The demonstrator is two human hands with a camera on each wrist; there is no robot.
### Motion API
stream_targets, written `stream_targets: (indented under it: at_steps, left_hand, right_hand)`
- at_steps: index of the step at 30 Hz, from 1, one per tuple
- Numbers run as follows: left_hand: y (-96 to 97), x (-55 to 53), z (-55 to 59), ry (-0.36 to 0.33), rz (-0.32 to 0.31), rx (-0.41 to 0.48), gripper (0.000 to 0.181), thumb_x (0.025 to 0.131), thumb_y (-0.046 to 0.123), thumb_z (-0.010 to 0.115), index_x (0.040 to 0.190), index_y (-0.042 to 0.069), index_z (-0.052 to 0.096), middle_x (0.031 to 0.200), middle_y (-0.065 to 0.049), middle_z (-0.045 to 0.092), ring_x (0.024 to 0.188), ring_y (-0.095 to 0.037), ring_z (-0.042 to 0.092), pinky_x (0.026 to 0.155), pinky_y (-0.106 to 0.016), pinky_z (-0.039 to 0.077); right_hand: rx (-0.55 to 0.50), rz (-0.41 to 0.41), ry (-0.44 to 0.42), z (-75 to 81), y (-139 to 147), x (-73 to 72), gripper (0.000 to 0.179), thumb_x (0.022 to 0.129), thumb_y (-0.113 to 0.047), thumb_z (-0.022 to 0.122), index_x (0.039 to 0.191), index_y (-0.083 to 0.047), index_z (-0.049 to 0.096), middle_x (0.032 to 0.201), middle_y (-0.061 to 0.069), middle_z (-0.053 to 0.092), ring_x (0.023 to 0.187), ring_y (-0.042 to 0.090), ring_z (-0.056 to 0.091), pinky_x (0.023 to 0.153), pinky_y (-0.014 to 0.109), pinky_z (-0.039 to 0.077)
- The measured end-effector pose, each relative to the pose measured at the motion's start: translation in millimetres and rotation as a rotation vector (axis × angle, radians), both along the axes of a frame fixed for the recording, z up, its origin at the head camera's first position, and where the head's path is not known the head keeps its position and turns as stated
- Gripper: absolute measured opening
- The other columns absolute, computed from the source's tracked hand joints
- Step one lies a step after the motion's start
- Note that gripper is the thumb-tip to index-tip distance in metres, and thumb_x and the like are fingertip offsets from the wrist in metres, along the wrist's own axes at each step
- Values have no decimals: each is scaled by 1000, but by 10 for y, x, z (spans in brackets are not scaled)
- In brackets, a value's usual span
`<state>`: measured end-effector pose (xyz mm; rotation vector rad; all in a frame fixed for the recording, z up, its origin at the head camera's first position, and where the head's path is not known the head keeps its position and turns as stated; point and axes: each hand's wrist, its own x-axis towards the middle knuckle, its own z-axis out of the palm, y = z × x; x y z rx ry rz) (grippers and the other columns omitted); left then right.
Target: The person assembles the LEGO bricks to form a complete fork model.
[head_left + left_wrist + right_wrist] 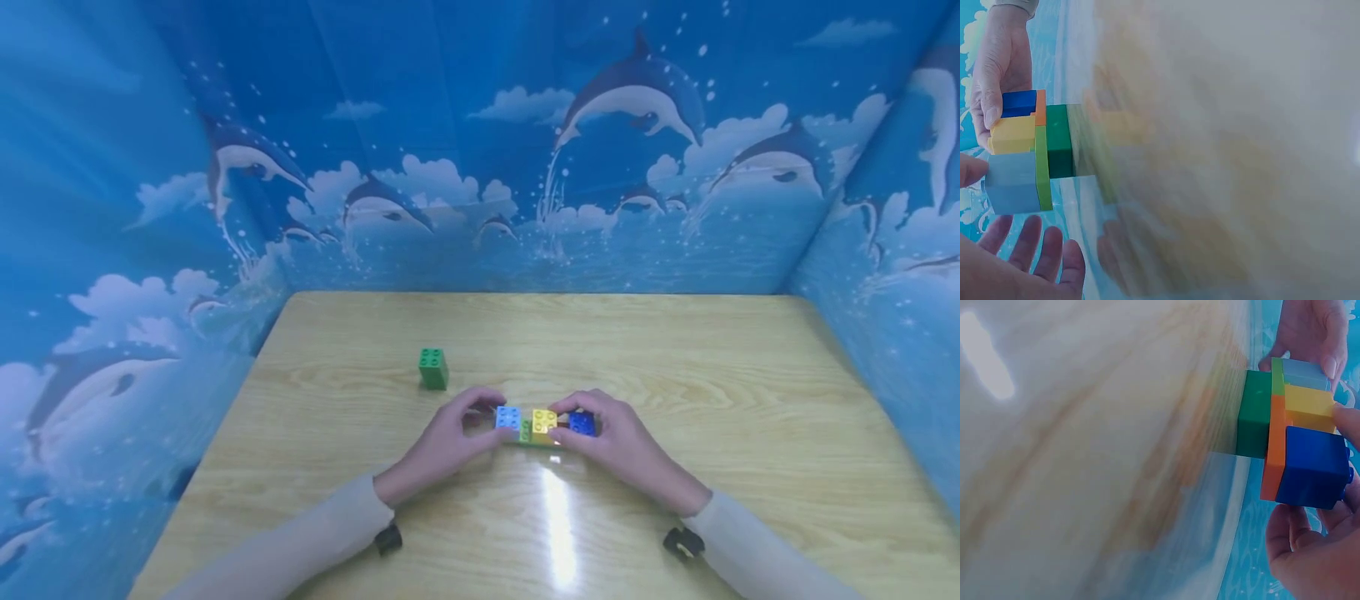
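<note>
Blue backdrop (442, 50) (dolphins (633, 93) and white clouds (429, 179) on it) behind a pale wood-grain table (720, 350).

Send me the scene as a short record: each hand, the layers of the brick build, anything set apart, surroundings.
Left hand: thumb and fingers on opposite sides of the light blue plastic brick
Right hand: pinches the yellow plastic brick
Base: dark green plastic brick
Middle layer: flat light green plastic piece beside flat orange plastic piece
Top row, left to right: light blue, yellow, dark blue plastic brick
Set apart: upright green plastic block, left of and beyond the others
Surface: wood-grain table
Backdrop: blue dolphin-printed sheet
</note>
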<state>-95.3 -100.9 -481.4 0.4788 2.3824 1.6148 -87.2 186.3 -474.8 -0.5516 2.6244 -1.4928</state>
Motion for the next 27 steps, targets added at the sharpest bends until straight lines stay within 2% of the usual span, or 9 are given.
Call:
stream_targets:
  at_steps: [5, 9, 12, 15, 19, 24, 27]
  left_hand:
    - [-180, 69, -3, -26, 90, 24, 39, 99, 17, 81, 135, 9, 67, 131, -5, 70, 121, -23, 65, 106, -46, 55]
    - [-353, 108, -9, -54, 211, -2, 33, 100, 14, 79, 131, 9, 69, 124, -6, 71, 110, -21, 67, 96, -39, 58]
    - [-501, 113, -15, -70, 292, -9, 32, 101, 14, 77, 130, 7, 68, 125, -7, 70, 110, -23, 67, 94, -38, 57]
    - [-623, 94, -20, -78, 347, -18, 32, 101, 13, 76, 131, 5, 67, 126, -10, 69, 112, -26, 66, 96, -38, 55]
    - [-722, 43, -20, -93, 387, -3, 38, 103, 13, 74, 137, 3, 61, 131, -14, 66, 115, -28, 64, 96, -34, 54]
    - [-824, -59, -28, -124, 408, 67, 56, 104, 13, 74, 153, 4, 48, 147, -19, 57, 107, -24, 64, 76, -26, 57]
    - [-864, -149, -43, -132, 380, 90, 67, 104, 13, 74, 161, 5, 40, 156, -19, 52, 99, -20, 64, 66, -24, 55]
  right_hand:
    - [-8, -1, 13, 1, 4, 5, 32, 91, -26, 91, 120, -20, 79, 116, -3, 75, 99, 18, 67, 84, 33, 60]
    - [-9, -2, 17, -3, -1, 4, 33, 90, -25, 91, 120, -21, 79, 117, -4, 75, 101, 18, 67, 86, 34, 60]
    - [-2, -6, 15, -8, -7, 4, 33, 90, -26, 91, 121, -22, 79, 118, -5, 75, 103, 17, 67, 89, 36, 59]
    - [3, -8, 9, -8, -9, 5, 34, 90, -27, 91, 121, -24, 79, 120, -6, 75, 105, 17, 67, 91, 37, 58]
    - [0, -9, 2, -12, -2, 7, 33, 91, -28, 91, 121, -24, 79, 119, -6, 75, 103, 17, 67, 90, 37, 58]
    - [-8, -9, -9, -4, -7, 9, 34, 91, -28, 91, 122, -23, 79, 120, -5, 75, 103, 18, 68, 88, 37, 59]
    - [-7, -11, -20, 1, -10, 8, 34, 91, -29, 91, 122, -23, 78, 122, -5, 75, 105, 18, 68, 91, 39, 58]
